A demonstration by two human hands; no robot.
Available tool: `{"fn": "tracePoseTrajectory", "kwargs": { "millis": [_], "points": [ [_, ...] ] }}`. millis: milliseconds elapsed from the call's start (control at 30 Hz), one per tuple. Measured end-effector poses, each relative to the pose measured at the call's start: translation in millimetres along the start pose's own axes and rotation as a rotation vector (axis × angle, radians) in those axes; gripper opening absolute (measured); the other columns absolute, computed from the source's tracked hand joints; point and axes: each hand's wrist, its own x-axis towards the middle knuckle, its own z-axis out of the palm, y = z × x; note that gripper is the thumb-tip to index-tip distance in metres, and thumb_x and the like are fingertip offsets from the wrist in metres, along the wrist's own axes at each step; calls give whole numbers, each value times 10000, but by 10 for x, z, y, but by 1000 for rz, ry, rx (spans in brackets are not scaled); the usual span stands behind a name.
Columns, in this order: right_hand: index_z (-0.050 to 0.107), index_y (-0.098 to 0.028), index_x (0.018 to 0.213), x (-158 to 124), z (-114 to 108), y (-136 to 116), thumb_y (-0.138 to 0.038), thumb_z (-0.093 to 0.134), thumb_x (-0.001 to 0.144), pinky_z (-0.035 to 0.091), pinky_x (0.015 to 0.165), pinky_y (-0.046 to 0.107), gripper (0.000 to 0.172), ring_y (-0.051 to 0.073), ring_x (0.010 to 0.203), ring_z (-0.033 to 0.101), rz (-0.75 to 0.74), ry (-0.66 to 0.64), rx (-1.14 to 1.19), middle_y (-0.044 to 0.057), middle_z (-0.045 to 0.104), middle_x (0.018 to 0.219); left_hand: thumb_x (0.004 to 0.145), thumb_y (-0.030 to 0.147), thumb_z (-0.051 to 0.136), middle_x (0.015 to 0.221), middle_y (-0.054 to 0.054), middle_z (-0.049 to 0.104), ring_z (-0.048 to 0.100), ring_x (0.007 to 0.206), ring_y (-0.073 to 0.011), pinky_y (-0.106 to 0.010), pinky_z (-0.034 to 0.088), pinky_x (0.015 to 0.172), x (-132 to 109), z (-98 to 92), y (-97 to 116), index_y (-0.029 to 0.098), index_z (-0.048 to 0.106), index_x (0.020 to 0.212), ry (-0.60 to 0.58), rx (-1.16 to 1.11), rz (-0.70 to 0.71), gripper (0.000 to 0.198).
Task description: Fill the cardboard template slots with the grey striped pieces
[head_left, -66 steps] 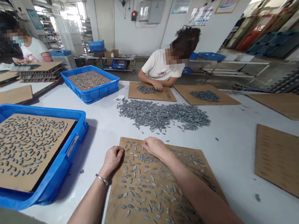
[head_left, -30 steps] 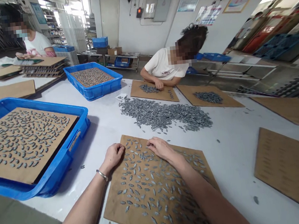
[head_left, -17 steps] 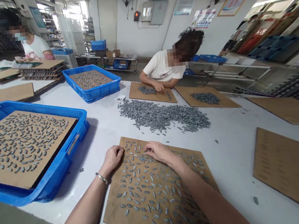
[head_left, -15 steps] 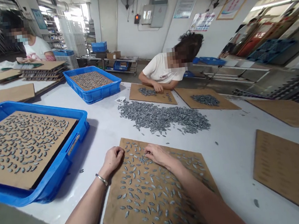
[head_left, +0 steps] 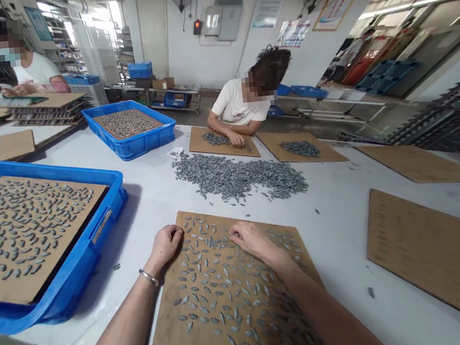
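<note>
Since the earlier frames the right hand (head_left: 256, 240) has edged slightly rightward across the far part of the board; the left hand (head_left: 166, 245) has kept its station at the far-left corner.

Both hands rest on a flat brown fibreboard sheet (head_left: 166, 336) lying on the white table (head_left: 342, 237) directly before the person. The sheet is covered with small grey pointed-oval pieces (head_left: 224, 281), laid singly and apart.

Left hand: loosely curled, knuckles up, on the sheet's edge. Whether it encloses any pieces cannot be told. A thin metal bracelet (head_left: 148, 278) sits at the wrist.

Right hand: palm down, fingers half bent, tips on the pieces near the far edge. Nothing is seen gripped.

A loose heap of the same grey pieces (head_left: 238, 174) lies just beyond the sheet. A blue plastic crate (head_left: 73, 274) with a filled sheet stands to the left.

Judgement: spacing-out of pieces on the sheet is in hand, and the sheet looks largely filled. Further adjustment calls for light fingertip pressure, so that neighbouring pieces stay undisturbed.
</note>
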Motion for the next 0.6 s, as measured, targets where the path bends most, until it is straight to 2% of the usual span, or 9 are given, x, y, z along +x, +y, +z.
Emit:
{"fn": "tracePoseTrajectory", "kwargs": {
  "millis": [167, 367, 600],
  "points": [
    [727, -196, 900, 49, 151, -138, -222, 598, 967, 394, 756, 259, 147, 200, 936, 680, 78, -21, -99, 80, 756, 987, 941, 378, 506, 946, -84, 785, 707, 854, -234, -320, 500, 801, -7, -9, -3, 203, 743, 891, 17, 0, 5, 299],
    [740, -190, 960, 228, 114, -192, -219, 587, 988, 401, 786, 266, 158, 208, 981, 693, 78, -10, -158, 98, 766, 1058, 953, 415, 490, 959, -85, 786, 713, 886, -244, -329, 503, 807, 8, -5, -36, 200, 731, 890, 5, -4, 6, 329],
    [718, -200, 933, 26, 51, -167, -211, 607, 972, 406, 758, 259, 118, 188, 925, 671, -11, -2, -72, 73, 737, 1004, 947, 402, 489, 964, -89, 786, 710, 878, -242, -333, 511, 816, -2, -16, 2, 200, 731, 901, -4, -2, -2, 319]
  ]
}}
